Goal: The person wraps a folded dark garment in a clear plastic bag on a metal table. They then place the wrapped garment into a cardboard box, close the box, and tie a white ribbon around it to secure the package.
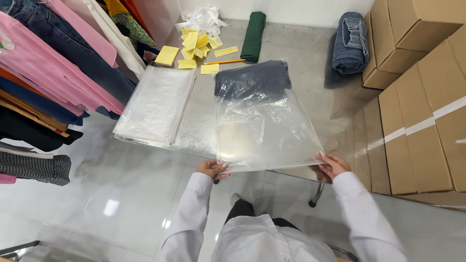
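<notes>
A grey metal table (301,53) fills the middle and upper part of the frame, its near edge running from lower left toward the right, with pale glossy floor (121,194) open below it in the lower half of the picture. Stacked cardboard boxes (427,111) wall off the right edge, standing close against the table's right side, and a rack of hanging clothes (53,73) crowds the upper left, so the free room lies mainly in the centre of the table and on the floor in front. A clear plastic bag (262,128) lies in the centre of the frame, its near end hanging over the table's front edge; a folded dark navy garment (252,77) sits inside at its far end. Left of it, just beside, rests a flat stack of clear plastic bags (155,104). At the upper right of the table lies a rolled pair of blue jeans (350,43), and at top centre a rolled dark green cloth (254,35). Near the top, left of centre, are crumpled white paper strips (204,19), scattered yellow sticky notes (196,43), a yellow note pad (167,55) and an orange pencil (224,61). The left hand (212,169) pinches the bag's near left corner, fingers closed on the plastic; the right hand (331,166) grips the near right corner likewise, so the bag stretches between them and away toward the top of the frame.
</notes>
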